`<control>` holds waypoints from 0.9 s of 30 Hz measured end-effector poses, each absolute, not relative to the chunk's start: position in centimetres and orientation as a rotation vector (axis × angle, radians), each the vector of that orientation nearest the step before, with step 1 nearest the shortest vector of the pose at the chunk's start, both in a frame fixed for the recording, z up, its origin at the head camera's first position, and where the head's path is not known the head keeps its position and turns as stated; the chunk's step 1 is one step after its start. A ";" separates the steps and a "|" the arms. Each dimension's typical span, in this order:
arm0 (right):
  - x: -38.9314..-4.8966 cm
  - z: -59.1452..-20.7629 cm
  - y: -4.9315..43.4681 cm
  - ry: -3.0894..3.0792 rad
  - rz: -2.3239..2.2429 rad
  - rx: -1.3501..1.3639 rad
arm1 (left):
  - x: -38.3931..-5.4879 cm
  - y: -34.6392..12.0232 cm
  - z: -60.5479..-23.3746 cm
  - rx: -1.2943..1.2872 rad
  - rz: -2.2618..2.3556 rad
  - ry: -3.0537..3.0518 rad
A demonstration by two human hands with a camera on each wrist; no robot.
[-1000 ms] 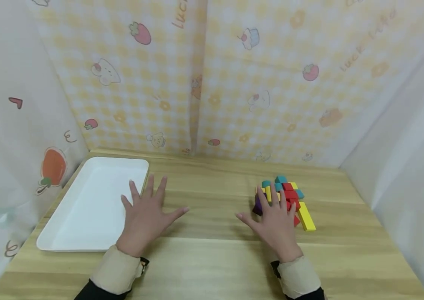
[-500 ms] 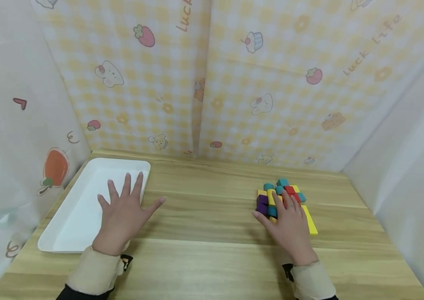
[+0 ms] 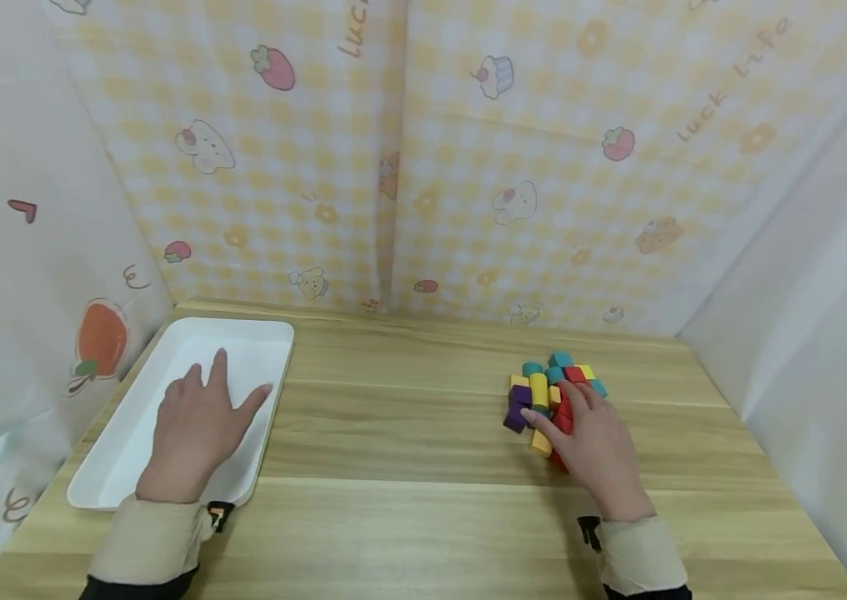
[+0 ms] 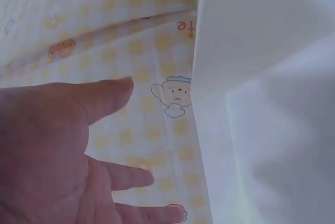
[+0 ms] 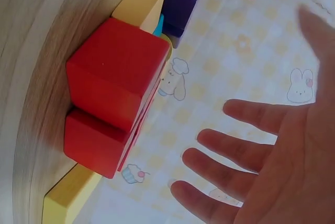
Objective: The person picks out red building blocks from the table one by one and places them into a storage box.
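My left hand [image 3: 194, 425] hovers over the white tray [image 3: 262, 333], fingers spread and holding nothing. In the left wrist view the tray's white wall [image 4: 214, 130] stands beside the extended fingers. On the right, my right hand [image 3: 603, 446] reaches over a cluster of small coloured blocks. Purple blocks [image 3: 519, 396], a yellow cylinder [image 3: 538, 390] and a light orange block [image 3: 541, 443] show left of its thumb. Seen from the right wrist, its fingers are straight and apart above the red blocks [image 5: 112, 72]. The hand covers part of the cluster in the head view.
Teal blocks [image 3: 561, 359] form the far side of the cluster. A long yellow block [image 5: 68, 195] lies at its edge in the right wrist view. The wooden table [image 3: 393, 433] ends at a yellow checked cloth [image 3: 453, 167], with pale cloth at both sides.
The left hand has moved left, from the tray's right edge to over the tray. The right hand has shifted right and turned its fingers inward over the blocks, which have stayed put.
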State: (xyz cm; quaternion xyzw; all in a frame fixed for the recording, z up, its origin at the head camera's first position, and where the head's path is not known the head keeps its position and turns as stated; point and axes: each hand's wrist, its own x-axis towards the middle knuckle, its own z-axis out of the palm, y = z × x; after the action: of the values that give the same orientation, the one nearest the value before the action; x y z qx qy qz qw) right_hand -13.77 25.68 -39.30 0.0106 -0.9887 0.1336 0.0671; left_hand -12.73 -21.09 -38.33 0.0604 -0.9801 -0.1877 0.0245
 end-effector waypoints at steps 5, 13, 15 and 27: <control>-13.6 -39.3 26.3 -2.980 0.416 0.045 | -12.6 -22.2 -38.3 0.247 -0.574 -3.065; -13.6 -38.8 27.7 -2.987 0.474 -0.010 | -12.9 -24.6 -37.7 0.348 -0.574 -3.097; -13.5 -38.6 28.0 -2.999 0.464 -0.026 | -13.0 -25.2 -37.6 0.361 -0.559 -3.108; -13.4 -38.4 29.3 -3.037 0.433 -0.074 | -13.3 -27.7 -37.3 0.338 -0.535 -3.256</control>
State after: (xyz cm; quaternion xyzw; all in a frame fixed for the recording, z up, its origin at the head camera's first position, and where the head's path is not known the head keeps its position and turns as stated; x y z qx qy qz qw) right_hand -13.41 29.32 -38.39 -0.0240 -0.9891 0.1409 0.0366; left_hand -13.31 -27.74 -37.29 0.1016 -0.9779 -0.1606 -0.0873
